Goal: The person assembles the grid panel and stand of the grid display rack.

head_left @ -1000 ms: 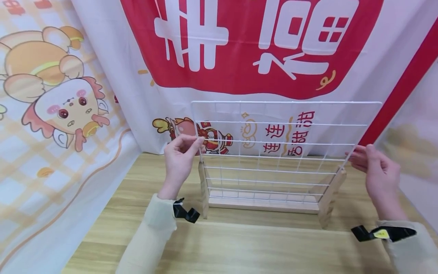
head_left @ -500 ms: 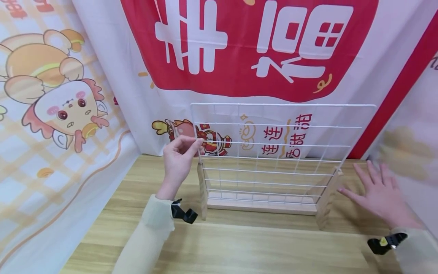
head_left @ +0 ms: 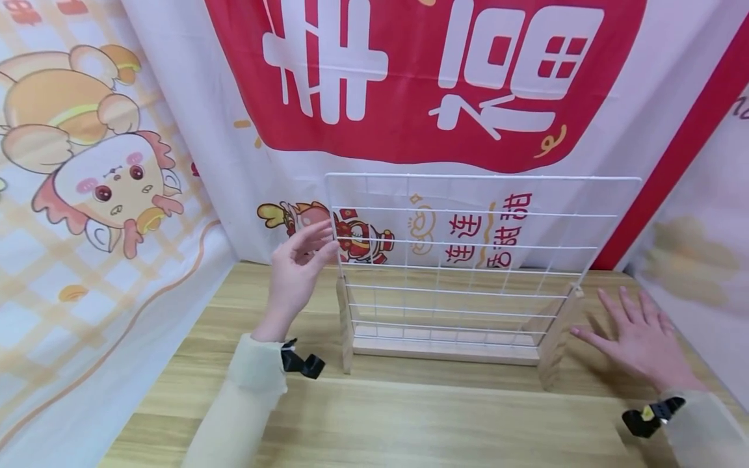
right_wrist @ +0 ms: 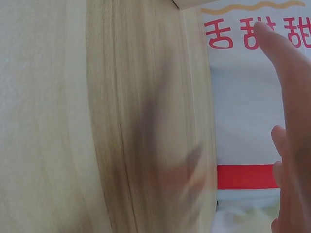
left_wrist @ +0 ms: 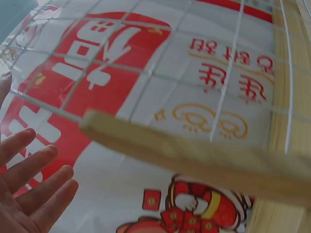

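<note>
A white wire grid panel stands upright in a wooden stand with a side post at either end. Beside the panel's left edge is my left hand, fingers loosely spread and holding nothing. The left wrist view shows those fingers apart from the wire and from the left wooden post. My right hand lies spread to the right of the right post, over the table and away from the stand. In the right wrist view its fingers hold nothing.
The stand rests on a wood-grain table. Behind it hangs a white cloth with a large red patch and printed characters. A cartoon-printed cloth covers the left side, and a pale cloth the right.
My right hand has left the panel's right edge, moving down and outward with its fingers spreading. The left hand has let go of the left edge and drawn slightly left. The panel stays upright.
</note>
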### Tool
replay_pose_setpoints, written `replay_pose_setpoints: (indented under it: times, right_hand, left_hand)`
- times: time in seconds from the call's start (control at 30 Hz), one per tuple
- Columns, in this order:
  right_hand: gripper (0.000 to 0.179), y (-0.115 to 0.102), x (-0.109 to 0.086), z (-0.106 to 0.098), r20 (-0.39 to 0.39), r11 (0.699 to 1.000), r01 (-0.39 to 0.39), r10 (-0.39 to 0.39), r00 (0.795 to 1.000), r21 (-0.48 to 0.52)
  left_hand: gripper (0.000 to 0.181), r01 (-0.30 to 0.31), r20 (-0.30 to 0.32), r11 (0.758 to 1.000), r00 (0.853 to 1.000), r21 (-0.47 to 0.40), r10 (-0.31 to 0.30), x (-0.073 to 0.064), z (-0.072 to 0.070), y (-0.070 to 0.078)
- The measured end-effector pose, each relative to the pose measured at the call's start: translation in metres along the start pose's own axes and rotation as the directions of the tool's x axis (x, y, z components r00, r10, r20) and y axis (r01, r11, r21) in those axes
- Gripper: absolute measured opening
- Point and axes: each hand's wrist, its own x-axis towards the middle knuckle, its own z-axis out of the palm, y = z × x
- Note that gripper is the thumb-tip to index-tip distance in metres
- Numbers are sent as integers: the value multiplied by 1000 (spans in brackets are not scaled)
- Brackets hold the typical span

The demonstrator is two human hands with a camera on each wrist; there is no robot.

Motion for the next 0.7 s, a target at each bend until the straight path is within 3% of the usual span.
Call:
replay_pose_setpoints:
  times: [0.07, 0.1, 0.13, 0.2, 0.3, 0.33, 0.37, 0.4, 0.47, 0.7]
  right_hand:
    - [102, 1, 0, 1, -1, 1000, -3, 3, 1000, 7]
    - [102, 2, 0, 1, -3, 1000, -3, 3, 1000, 10]
    - [102, 3, -1, 1, -5, 1000, -2, 2, 1000, 12]
    - [103, 5, -1, 0, -10, 1000, -4, 4, 1000, 12]
    - [102, 7, -2, 0, -7, 1000, -2, 2, 1000, 7]
    - [102, 8, -2, 0, -5, 1000, -3, 3, 1000, 5]
    - [102, 8, -2, 0, 0, 1000, -4, 4, 1000, 4]
    - [102, 8, -2, 0, 5, 1000, -4, 4, 1000, 5]
    - [102, 8, -2, 2, 7, 1000, -5, 5, 1000, 5]
    - [101, 9, -2, 9, 1, 1000, -2, 2, 1000, 19]
  left_hand:
    - [45, -11, 46, 990, 999, 142, 5, -2, -13, -13]
    - [49, -24, 75, 972, 997, 234, 6, -3, -19, -22]
    - [54, -44, 107, 939, 994, 340, 8, -4, -26, -32]
    - [67, -89, 183, 826, 983, 557, -17, -7, -37, -56]
    - [89, -171, 305, 617, 945, 768, -119, -13, -50, -94]
    - [94, -187, 332, 567, 929, 802, -163, -17, -52, -106]
    - [97, -194, 351, 533, 912, 824, -210, -20, -55, -116]
    - [99, -198, 365, 511, 896, 836, -251, -24, -57, -124]
    - [100, -183, 369, 499, 878, 847, -304, -29, -61, -137]
    - [98, -184, 380, 491, 861, 852, -337, -35, -65, -147]
